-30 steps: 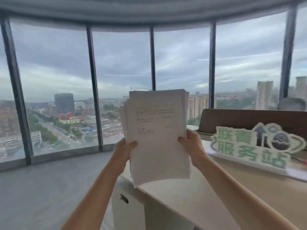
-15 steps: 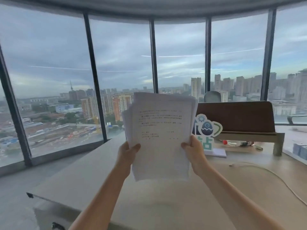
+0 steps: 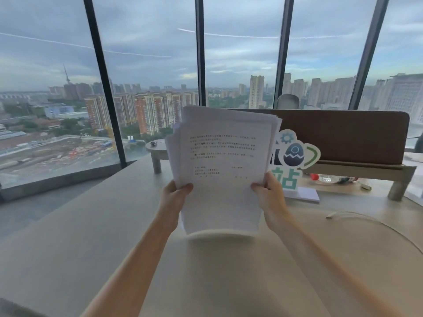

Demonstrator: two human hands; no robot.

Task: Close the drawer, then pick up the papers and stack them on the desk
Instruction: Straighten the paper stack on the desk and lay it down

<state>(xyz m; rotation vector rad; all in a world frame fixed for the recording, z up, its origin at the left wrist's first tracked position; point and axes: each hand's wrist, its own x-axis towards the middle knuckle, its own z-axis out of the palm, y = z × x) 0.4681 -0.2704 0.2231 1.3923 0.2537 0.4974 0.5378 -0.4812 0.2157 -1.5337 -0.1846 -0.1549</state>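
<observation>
A loose stack of white printed papers (image 3: 223,165) stands upright in front of me, its bottom edge resting on or just above the pale desk top (image 3: 96,236). My left hand (image 3: 174,197) grips the stack's lower left edge, thumb on the front sheet. My right hand (image 3: 269,195) grips the lower right edge the same way. The sheets are fanned unevenly at the top and left. No drawer is in view.
A green and white cut-out sign (image 3: 293,161) stands just behind the papers on the right. Behind it runs a brown divider panel (image 3: 348,136) on a raised shelf. A white cable (image 3: 366,223) curves across the desk at right. Tall windows lie beyond.
My view has swung right and over the desk; the drawer cabinet has left the frame. Both hands have carried the papers above the desk top and lowered them toward it.
</observation>
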